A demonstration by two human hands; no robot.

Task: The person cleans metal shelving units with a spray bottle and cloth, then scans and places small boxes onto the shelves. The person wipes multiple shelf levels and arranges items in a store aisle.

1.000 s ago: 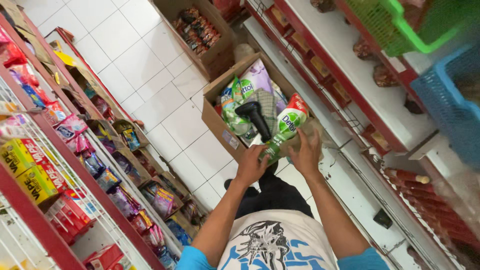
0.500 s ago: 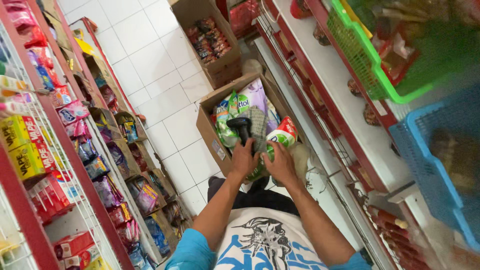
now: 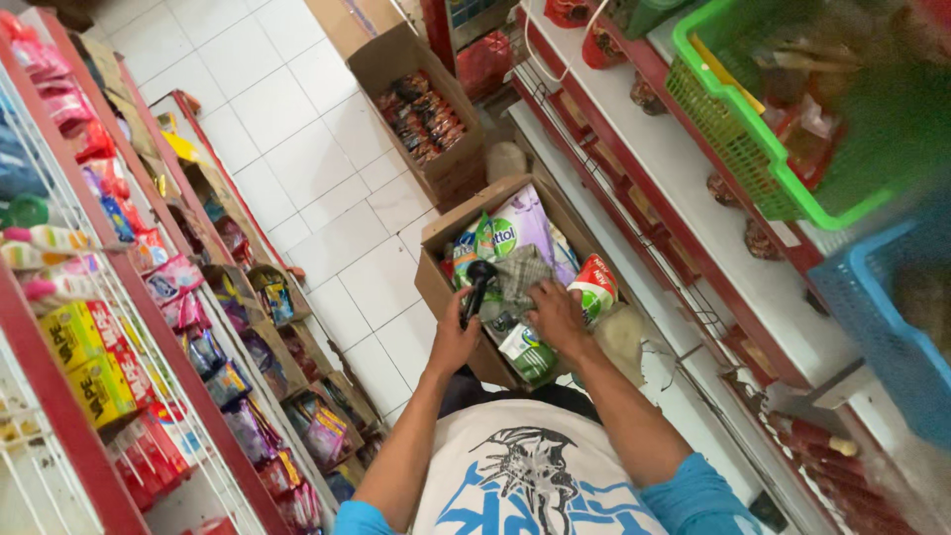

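My left hand (image 3: 454,342) is closed around the handle of a black scanner (image 3: 478,287), which points up over the open cardboard box (image 3: 444,287) on the white tiled floor (image 3: 287,129); my right hand (image 3: 557,315) lies with fingers bent on a grey checked pouch (image 3: 520,272) inside this box, touching it, but whether it really grips I cannot tell; a green and white refill pouch (image 3: 530,352) lies just below this hand; a red and white pouch (image 3: 594,287) is just beside it.

shelves (image 3: 149,327) and counter (image 3: 713,228) hem the box (image 3: 446,287); tiled aisle (image 3: 287,109) beyond lies open.
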